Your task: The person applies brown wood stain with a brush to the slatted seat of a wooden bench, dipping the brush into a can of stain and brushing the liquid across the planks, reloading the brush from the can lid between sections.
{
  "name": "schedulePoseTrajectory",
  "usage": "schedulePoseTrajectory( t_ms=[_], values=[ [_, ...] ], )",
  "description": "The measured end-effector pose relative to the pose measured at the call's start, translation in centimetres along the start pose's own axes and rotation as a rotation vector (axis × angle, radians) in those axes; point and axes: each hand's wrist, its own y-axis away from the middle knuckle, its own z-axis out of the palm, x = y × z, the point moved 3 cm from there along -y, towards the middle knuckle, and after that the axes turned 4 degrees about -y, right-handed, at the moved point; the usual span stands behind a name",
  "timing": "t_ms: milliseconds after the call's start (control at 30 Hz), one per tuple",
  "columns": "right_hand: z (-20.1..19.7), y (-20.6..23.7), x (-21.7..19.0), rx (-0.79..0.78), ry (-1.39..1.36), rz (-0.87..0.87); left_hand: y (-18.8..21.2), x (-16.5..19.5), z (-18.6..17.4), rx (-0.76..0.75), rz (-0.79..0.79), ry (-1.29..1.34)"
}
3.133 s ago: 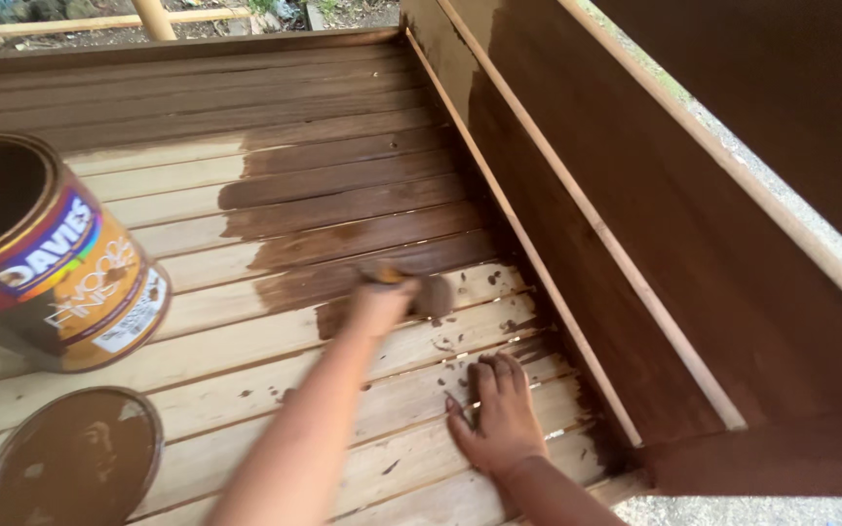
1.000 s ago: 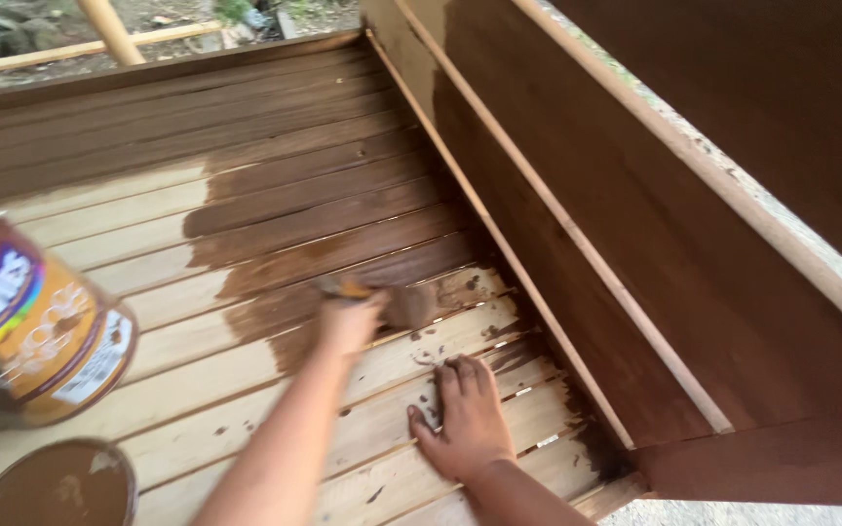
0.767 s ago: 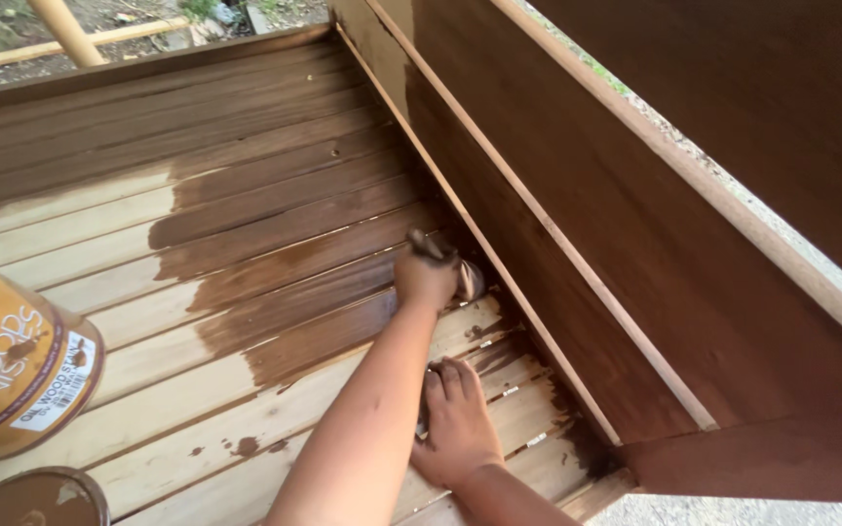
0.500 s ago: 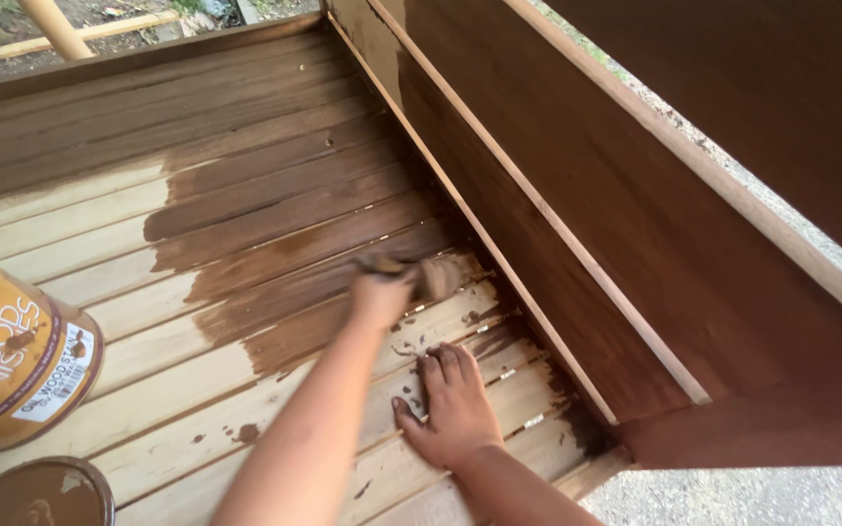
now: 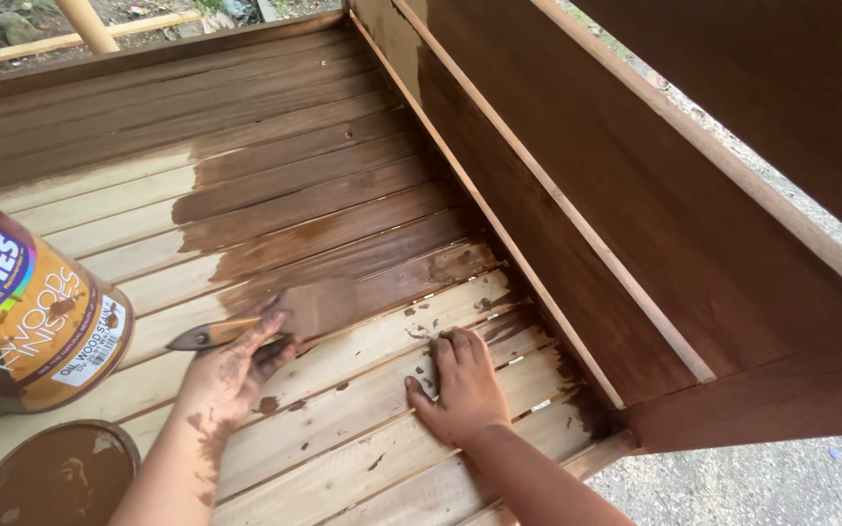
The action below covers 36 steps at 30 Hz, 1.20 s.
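Note:
My left hand (image 5: 231,375), smeared with brown stain, grips a paintbrush (image 5: 309,310) by its handle. The bristles rest on a slat at the edge between the stained dark area and the bare pale wood of the slatted panel (image 5: 363,458). My right hand (image 5: 460,390) lies flat, palm down, on the bare slats to the right of the brush, with its fingers spread among brown drips. An open can of wood stain (image 5: 26,317) stands on the slats at the left, and its round lid (image 5: 51,477) lies stain side up just below it.
A stained brown side board (image 5: 635,214) with a thin pale batten rises along the right of the slats. Beyond the far edge are a wooden pole (image 5: 90,24) and some ground. Gravel shows at the bottom right corner.
My left hand has drawn the brush leftward along the slats, away from the side board. My right hand has stayed flat in about the same place. The view has shifted slightly.

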Motion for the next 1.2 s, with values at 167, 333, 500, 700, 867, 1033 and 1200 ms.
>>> schedulePoseTrajectory(
  t_ms=[167, 333, 500, 700, 867, 1033, 1200],
  values=[
    [0.0, 0.1, 0.0, 0.031, -0.012, -0.019, -0.4, -0.5, 4.9, -0.202, 0.205, 0.001],
    [0.2, 0.1, 0.3, 0.056, -0.043, -0.021, -1.8, -1.7, 7.2, -0.049, 0.364, -0.311],
    [0.5, 0.0, 0.6, 0.077, -0.061, -0.046, -4.2, -2.8, 6.3, 0.009, 0.284, -0.337],
    [0.7, -0.1, 0.8, 0.074, -0.069, -0.054, -8.6, -5.1, 13.0, 0.069, 0.566, -0.65],
    [0.6, -0.2, 0.8, 0.05, -0.034, -0.064, -12.3, -6.9, 20.3, 0.086, 0.495, -0.487],
    [0.7, -0.2, 0.9, 0.052, -0.02, -0.056, -11.5, -5.9, 21.8, -0.058, 0.535, -0.557],
    [0.7, 0.0, 0.8, 0.085, -0.048, -0.041, -7.4, -5.2, 17.7, -0.269, 0.232, -0.269]
  ],
)
